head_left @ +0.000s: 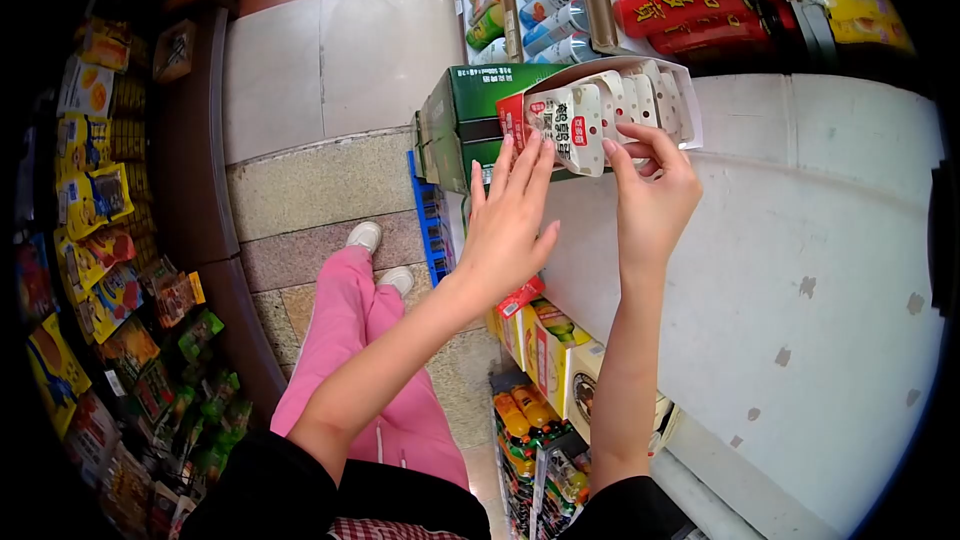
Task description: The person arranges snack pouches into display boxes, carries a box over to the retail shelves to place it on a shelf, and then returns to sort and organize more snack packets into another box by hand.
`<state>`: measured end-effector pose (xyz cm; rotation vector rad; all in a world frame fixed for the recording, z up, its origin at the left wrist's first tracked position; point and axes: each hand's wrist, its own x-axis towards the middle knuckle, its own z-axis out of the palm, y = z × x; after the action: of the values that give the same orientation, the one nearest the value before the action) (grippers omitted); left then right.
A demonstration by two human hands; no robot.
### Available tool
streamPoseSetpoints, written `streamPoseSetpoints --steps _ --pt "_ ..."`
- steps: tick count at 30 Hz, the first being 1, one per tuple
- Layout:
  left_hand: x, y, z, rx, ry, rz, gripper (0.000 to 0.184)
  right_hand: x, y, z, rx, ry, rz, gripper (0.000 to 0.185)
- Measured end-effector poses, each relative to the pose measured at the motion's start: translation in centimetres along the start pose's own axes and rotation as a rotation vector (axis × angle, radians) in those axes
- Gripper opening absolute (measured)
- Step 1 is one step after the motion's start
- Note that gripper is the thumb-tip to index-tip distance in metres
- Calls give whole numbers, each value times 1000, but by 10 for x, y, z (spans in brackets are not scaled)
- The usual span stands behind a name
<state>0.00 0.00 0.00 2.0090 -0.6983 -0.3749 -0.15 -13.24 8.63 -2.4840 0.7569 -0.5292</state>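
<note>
A row of cream snack packets (574,130) with brown spots and dark Chinese lettering stands in an open display box (512,118) with a red front panel. The box rests by a green carton (480,100), at the edge of a pale counter. My left hand (508,215) lies stretched out at the front of the box, fingers extended, fingertips near the red panel and the front packet. With thumb and forefinger, my right hand (655,180) pinches the edge of a packet on the box's right side. Its other fingers are curled.
Canned and bottled drinks (555,15) and red multipacks (690,5) fill shelves beyond the box. Bagged snacks (95,200) hang along the left rack. The white counter top (780,290) spreads to the right. Cartons (550,345) and orange bottles (525,410) stand below its edge.
</note>
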Motion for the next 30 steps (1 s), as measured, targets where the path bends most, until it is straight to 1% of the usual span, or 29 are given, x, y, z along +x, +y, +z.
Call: streamPoseSetpoints --steps 5,8,11,12,15,17,21,25,26,29,30 --pt "-7 15 -6 25 32 20 84 -10 1 -8 -23 54 -42 18" --pt "-17 31 -14 -38 146 64 68 -21 -5 -23 0 69 16 19" --pt "-35 30 -13 -282 288 193 47 -39 -1 -39 -18 109 54 21" --pt "-41 33 -11 -281 363 197 33 -47 1 -46 -30 112 76 21" --pt "-68 12 9 -276 286 156 34 -77 7 -61 -42 117 145 21" --pt "-79 -2 25 -252 216 115 31 -98 15 -66 -25 115 185 22" --pt "-103 -38 71 -158 58 62 28 -145 49 -59 65 113 357 22" --pt "-126 -95 124 -73 -130 -117 29 -192 84 -41 147 128 550 20" --pt "-132 -116 141 -95 -137 -155 27 -202 91 -39 115 123 566 20" --pt "-144 -177 191 -64 -204 -220 30 -236 113 -24 130 129 636 20" --pt "-142 -197 208 -22 -228 -235 32 -245 121 -14 190 189 640 21"
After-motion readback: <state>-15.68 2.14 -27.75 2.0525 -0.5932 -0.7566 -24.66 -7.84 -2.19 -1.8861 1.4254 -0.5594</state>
